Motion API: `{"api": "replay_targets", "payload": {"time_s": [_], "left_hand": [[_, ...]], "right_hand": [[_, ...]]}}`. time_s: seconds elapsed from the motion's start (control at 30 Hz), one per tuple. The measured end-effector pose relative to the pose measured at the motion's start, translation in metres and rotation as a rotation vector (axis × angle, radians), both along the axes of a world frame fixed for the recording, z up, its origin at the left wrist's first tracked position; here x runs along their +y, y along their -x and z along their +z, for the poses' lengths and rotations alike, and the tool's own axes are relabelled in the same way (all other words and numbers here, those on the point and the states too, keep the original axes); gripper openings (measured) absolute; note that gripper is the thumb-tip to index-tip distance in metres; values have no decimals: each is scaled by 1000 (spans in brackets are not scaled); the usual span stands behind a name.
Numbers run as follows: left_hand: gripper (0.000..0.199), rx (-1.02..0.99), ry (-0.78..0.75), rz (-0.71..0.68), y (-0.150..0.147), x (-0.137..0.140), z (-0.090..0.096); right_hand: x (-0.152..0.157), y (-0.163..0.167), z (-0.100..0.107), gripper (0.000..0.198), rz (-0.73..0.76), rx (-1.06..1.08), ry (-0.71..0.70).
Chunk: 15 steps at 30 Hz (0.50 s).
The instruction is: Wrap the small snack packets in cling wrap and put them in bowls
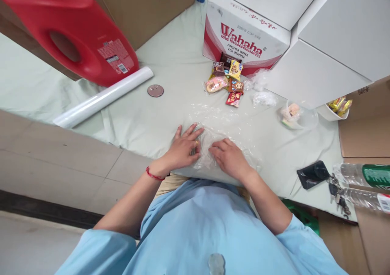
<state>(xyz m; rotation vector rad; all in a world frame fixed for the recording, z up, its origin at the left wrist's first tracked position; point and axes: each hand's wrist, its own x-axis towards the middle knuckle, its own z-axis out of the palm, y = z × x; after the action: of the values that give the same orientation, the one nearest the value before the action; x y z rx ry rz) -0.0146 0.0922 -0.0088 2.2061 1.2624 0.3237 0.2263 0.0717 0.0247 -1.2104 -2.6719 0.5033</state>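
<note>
A thin sheet of clear plastic film [210, 139] lies crumpled on the cloth-covered table in front of me. On its left side rests my left hand [184, 149], open, some fingers spread and the others bent against the film. My right hand [230, 157] is closed at the film's right part, with its fingers bent together on the wrinkled plastic; its thumb is mostly hidden. Beyond the film sits a small pile of wrapped snacks [234, 86]. To the left lies a roll of plastic wrap [105, 98], with a round brown disc [155, 90] near its end.
A red jug [91, 35] and a cardboard box [146, 11] stand back left. Behind the snacks is a Wahaha water box [243, 35]. Crumpled plastic [263, 98], a clear bowl [307, 118], a black pouch [313, 173], keys [338, 191] and plastic bottles [365, 200] are at right.
</note>
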Motion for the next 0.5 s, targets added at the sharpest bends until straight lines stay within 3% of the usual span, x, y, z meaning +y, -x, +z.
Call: {"api": "replay_targets", "payload": {"time_s": [0.17,0.3,0.43,0.5], "left_hand": [[15,-41,-9,43,21,4,-6],[25,-113,-107,281,30,5,-7],[23,-161,-299,625,3,-12,20],[21,-240,-306,655,-22,-25,37]], "right_hand": [[-19,16,-35,37,173,45,17],[-32,23,-42,42,151,48,-3],[-36,30,-43,44,77,50,-7],[-37,32,-46,44,62,64,-14]]}}
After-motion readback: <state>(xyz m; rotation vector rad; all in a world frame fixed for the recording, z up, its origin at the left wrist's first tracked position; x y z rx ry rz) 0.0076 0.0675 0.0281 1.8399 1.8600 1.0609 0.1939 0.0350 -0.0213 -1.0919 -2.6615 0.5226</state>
